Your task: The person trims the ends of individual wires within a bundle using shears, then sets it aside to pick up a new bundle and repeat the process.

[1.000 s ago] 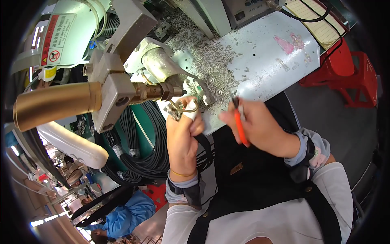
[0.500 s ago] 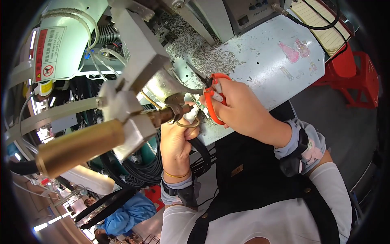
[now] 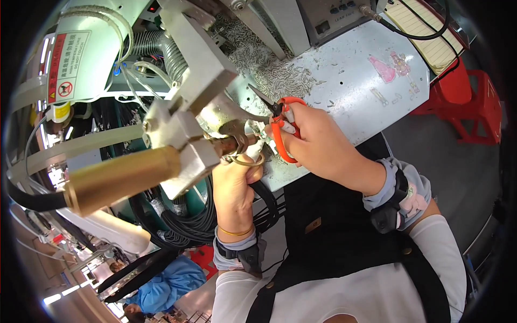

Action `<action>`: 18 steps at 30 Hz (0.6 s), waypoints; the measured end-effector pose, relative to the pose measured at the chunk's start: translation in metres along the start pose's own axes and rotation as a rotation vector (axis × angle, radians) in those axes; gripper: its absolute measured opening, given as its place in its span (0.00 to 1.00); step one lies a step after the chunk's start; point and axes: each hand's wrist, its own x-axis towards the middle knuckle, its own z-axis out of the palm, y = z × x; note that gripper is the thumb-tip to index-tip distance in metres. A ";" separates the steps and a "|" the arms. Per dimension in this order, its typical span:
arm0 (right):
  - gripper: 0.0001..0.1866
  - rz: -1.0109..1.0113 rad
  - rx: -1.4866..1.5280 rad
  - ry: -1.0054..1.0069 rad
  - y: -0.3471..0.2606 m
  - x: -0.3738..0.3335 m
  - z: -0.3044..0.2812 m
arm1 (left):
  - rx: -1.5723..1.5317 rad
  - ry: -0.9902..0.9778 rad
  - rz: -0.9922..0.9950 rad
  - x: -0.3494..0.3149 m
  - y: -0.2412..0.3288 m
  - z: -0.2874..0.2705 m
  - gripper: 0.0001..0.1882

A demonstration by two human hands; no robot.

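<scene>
The right hand (image 3: 318,132) is closed around the loop handles of orange-handled scissors (image 3: 277,110), whose blades point up-left over the tabletop (image 3: 350,102), near a spread of small metal pins (image 3: 285,78). The left hand (image 3: 234,185) is curled just below the brass-coloured soldering iron (image 3: 124,177); its fingertips are partly hidden, so how far they close and what they hold cannot be told. A red-and-white warning label (image 3: 67,67) carries printed lines and a prohibition pictogram; the grey control box (image 3: 336,16) bears small lettering.
</scene>
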 end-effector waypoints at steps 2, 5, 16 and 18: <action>0.08 0.003 0.040 -0.011 -0.001 -0.004 0.000 | -0.010 -0.011 -0.006 -0.004 0.000 -0.001 0.15; 0.08 0.013 0.122 -0.030 -0.001 -0.012 -0.002 | -0.026 -0.033 -0.023 -0.012 0.000 0.001 0.13; 0.07 -0.497 -0.325 -0.174 -0.010 -0.048 -0.004 | 0.455 -0.037 0.363 -0.073 -0.022 0.023 0.10; 0.08 -0.389 -0.290 -0.157 -0.013 -0.053 -0.006 | 0.423 0.007 0.303 -0.073 -0.026 0.025 0.09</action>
